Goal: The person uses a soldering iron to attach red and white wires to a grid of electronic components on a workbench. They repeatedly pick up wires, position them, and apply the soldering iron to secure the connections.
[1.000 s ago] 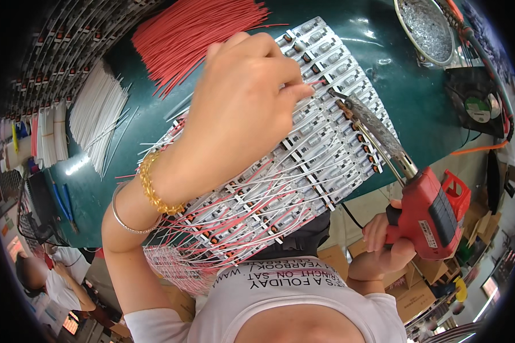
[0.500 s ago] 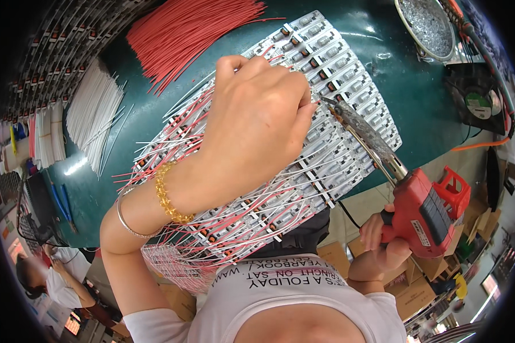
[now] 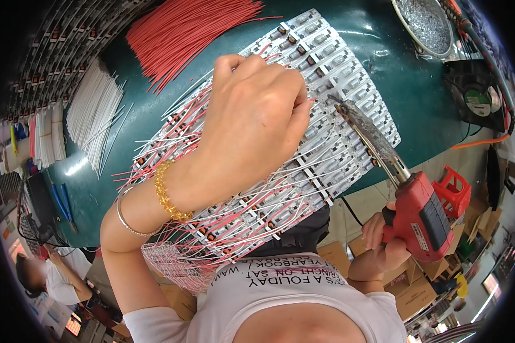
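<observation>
My left hand (image 3: 257, 108) is closed in a pinch above a panel of white circuit boards (image 3: 349, 74). A tiny red end, seemingly of a wire, sticks out at its fingertips; the rest of what it holds is hidden by the hand. My right hand (image 3: 380, 240) is wrapped round the handle of a red soldering gun (image 3: 420, 217). Its dark metal tip points at the boards, a little right of my left fingertips and apart from them. Many red and white wires (image 3: 269, 197) trail off the boards toward me.
On the green table (image 3: 406, 86) lie a pile of red wires (image 3: 183, 34) and a bundle of white wires (image 3: 94, 108). A round dish of grey bits (image 3: 426, 26) and a small black fan (image 3: 478, 100) stand at the right. Blue-handled pliers (image 3: 62, 200) lie at the left. Another person (image 3: 66, 274) sits farther left.
The soldering gun's tip has shifted slightly right, away from my left fingertips. My left hand has moved a little to the left. The board panel has slid slightly.
</observation>
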{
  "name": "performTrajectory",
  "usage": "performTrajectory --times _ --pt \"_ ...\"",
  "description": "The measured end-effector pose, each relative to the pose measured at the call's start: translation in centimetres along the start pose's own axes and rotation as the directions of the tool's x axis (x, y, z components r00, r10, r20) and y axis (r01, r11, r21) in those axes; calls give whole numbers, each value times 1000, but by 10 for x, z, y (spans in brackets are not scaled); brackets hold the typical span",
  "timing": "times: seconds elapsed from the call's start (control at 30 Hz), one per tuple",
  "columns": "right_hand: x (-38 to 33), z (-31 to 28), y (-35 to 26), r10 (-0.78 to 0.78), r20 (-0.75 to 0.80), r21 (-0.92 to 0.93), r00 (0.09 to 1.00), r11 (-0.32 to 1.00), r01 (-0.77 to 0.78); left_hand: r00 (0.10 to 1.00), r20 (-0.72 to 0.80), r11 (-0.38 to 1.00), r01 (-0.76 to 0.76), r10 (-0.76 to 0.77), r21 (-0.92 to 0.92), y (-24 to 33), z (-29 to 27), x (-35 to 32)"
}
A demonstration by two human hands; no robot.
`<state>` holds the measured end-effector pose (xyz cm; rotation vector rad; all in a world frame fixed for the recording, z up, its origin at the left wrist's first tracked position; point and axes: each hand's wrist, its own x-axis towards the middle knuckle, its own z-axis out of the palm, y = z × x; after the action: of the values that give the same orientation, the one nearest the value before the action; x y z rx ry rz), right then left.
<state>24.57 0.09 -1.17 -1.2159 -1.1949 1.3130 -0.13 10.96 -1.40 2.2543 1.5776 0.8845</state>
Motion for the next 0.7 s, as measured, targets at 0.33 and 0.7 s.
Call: performTrajectory --times 0.33,0.7 --pt "-4 1 -1 30 -111 29 993 999 -27 999 -34 999 7 -8 -31 4 -1 -1" --pt "-15 -15 9 71 -29 63 997 996 -69 1000 13 999 -12 13 -31 11 9 -4"
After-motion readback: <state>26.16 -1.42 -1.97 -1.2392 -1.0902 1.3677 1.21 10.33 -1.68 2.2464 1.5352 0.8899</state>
